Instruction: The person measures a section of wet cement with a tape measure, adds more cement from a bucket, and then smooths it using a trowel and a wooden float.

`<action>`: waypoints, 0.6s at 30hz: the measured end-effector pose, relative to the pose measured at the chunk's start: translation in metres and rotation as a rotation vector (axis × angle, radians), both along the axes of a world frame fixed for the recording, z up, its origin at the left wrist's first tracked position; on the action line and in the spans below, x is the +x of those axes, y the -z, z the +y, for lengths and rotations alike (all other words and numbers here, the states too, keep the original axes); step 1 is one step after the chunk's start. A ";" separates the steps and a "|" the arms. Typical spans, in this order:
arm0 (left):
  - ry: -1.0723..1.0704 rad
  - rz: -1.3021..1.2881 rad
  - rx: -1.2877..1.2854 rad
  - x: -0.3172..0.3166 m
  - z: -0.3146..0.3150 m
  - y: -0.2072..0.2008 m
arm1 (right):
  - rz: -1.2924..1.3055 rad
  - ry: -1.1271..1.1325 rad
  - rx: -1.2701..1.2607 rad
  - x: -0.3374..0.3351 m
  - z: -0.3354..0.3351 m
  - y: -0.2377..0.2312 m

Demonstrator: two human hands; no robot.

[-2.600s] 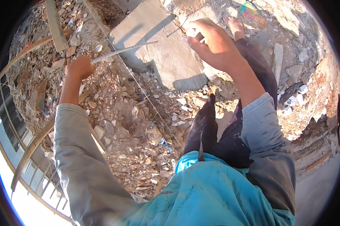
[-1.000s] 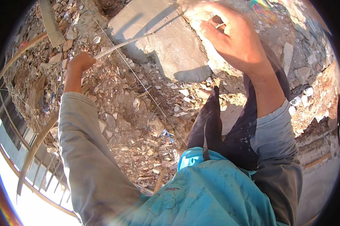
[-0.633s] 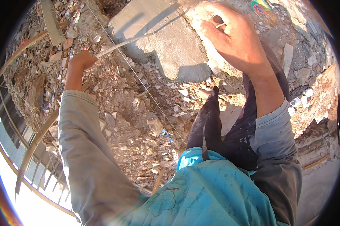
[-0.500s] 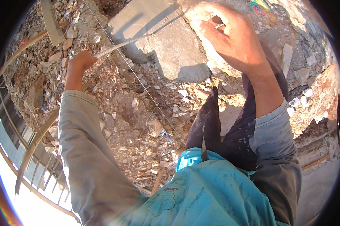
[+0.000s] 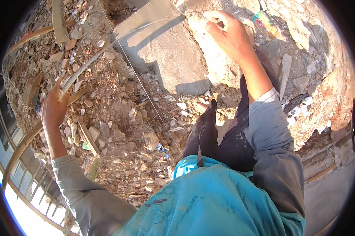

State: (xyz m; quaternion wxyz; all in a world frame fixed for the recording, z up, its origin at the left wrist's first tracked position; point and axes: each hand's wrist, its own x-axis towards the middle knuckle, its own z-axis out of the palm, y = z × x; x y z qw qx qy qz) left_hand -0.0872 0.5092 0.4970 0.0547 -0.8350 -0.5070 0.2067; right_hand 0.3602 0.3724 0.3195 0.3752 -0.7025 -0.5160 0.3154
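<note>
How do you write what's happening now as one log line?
left hand: gripping long thin grey strip | right hand: curled, contents unclear | strip: extends over grey concrete slab | white string: runs over rubble

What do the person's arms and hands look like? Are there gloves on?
No gloves: the left hand and right hand are bare. The left sleeve and right sleeve are loose, wrinkled and grey, ending partway down the forearms. They belong to a shirt with a bright blue-green front.
</note>
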 end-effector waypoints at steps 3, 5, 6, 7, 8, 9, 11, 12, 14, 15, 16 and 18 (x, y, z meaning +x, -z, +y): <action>-0.127 -0.248 0.067 -0.022 -0.059 -0.026 | 0.094 -0.026 0.062 -0.018 0.006 0.017; -0.362 -0.378 0.036 -0.010 -0.104 -0.025 | 0.046 -0.018 0.082 -0.027 0.002 0.029; -0.483 -0.425 0.033 -0.008 -0.126 -0.025 | 0.026 -0.016 0.090 -0.035 -0.003 0.034; -0.486 -0.484 0.096 -0.018 -0.147 -0.023 | 0.089 -0.008 0.060 -0.047 -0.008 0.041; -0.497 -0.539 0.163 -0.034 -0.171 -0.017 | 0.054 -0.046 0.049 -0.061 -0.014 0.044; -0.512 -0.575 0.201 -0.042 -0.188 -0.010 | 0.117 -0.036 0.005 -0.066 -0.025 0.034; -0.518 -0.590 0.279 -0.041 -0.214 0.003 | 0.288 -0.039 -0.064 -0.077 -0.049 0.023; -0.569 -0.649 0.281 -0.036 -0.226 0.009 | 0.400 -0.058 -0.097 -0.086 -0.061 0.022; -0.730 -0.828 0.239 -0.019 -0.251 0.031 | 0.814 -0.166 -0.267 -0.111 -0.090 -0.012; -0.834 -0.948 0.194 -0.003 -0.261 0.046 | 0.844 -0.244 -0.281 -0.128 -0.105 -0.015; -0.929 -1.050 0.198 0.006 -0.273 0.056 | 0.906 -0.341 -0.429 -0.147 -0.115 -0.036; -0.723 -1.100 0.240 0.048 -0.286 0.080 | 1.003 -0.420 -0.346 -0.180 -0.143 -0.061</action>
